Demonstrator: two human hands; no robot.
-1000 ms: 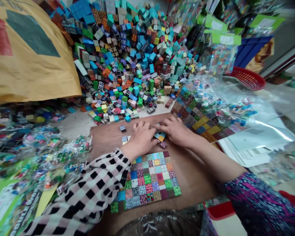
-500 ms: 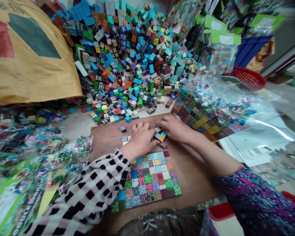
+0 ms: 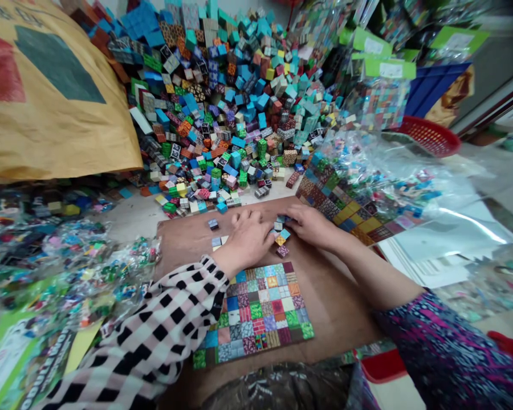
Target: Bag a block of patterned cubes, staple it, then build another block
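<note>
Between my hands on the brown board point(image 3: 337, 302) is a loose cluster of small printed toy blocks point(image 3: 280, 240), some orange, light blue and purple. My left hand point(image 3: 250, 236) lies palm down over blocks at the cluster's left, fingers bent and spread; what is beneath it is hidden. At the cluster's upper right, my right hand point(image 3: 310, 225) has its fingertips on a small dark-blue block point(image 3: 284, 218), its thumb mostly hidden. Nearer me is a square mosaic of coloured blocks point(image 3: 256, 313), partly under my left sleeve. One bluish block point(image 3: 214, 224) sits apart on the left.
A large heap of loose blocks point(image 3: 239, 114) rises behind the board. Left are a yellow sack point(image 3: 60, 131) and bagged small parts point(image 3: 77, 245). To the right are another block sheet point(image 3: 342, 199), plastic bags point(image 3: 389, 165) and a red basket point(image 3: 436, 136).
My right hand has shifted slightly right, uncovering more of the blocks between the hands. My left hand stays nearly in place over its blocks.
</note>
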